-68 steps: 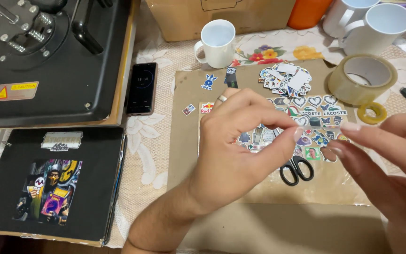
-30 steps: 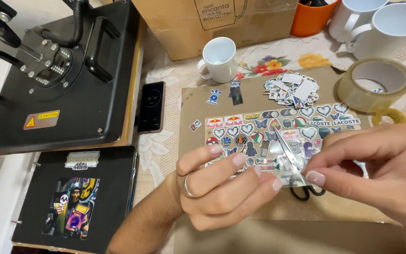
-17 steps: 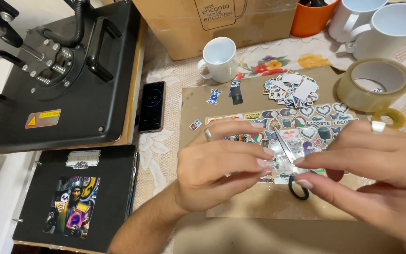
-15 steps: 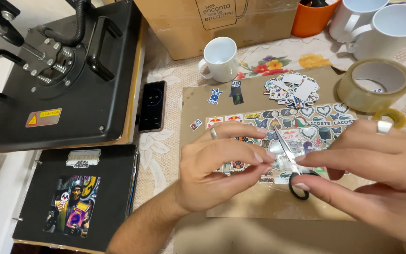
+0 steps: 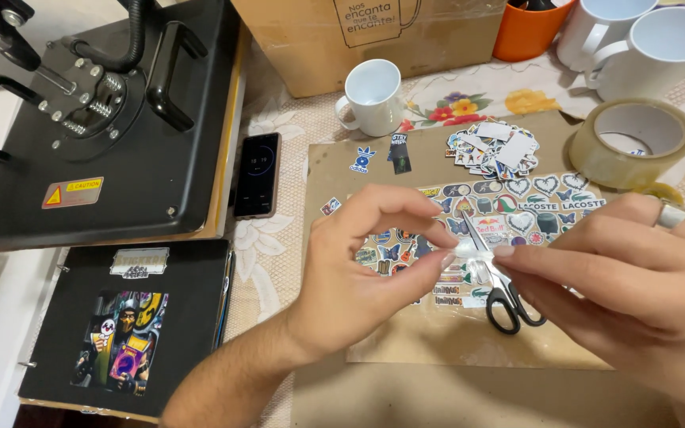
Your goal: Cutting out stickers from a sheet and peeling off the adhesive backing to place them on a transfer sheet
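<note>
My left hand (image 5: pixel 366 269) and my right hand (image 5: pixel 628 277) meet fingertip to fingertip above a brown cardboard sheet (image 5: pixel 438 341). Between them they pinch a small pale sticker piece (image 5: pixel 469 249). A ring sits on my right hand. Under the fingers lies a sheet of colourful stickers (image 5: pixel 549 210), and small black-handled scissors (image 5: pixel 505 297) rest on it, untouched. A pile of cut-out stickers (image 5: pixel 495 149) lies further back on the cardboard.
A roll of clear tape (image 5: pixel 636 143) stands at the right. Behind are a white mug (image 5: pixel 373 97), two more mugs (image 5: pixel 660 47), an orange cup (image 5: pixel 529 32) and a cardboard box (image 5: pixel 366 40). To the left are a phone (image 5: pixel 258 174), a black heat press (image 5: pixel 105 119) and a black binder (image 5: pixel 128 325).
My left hand has lifted off the sticker sheet and turned. Both hands have closed in until their fingertips pinch the small piece together over the scissors.
</note>
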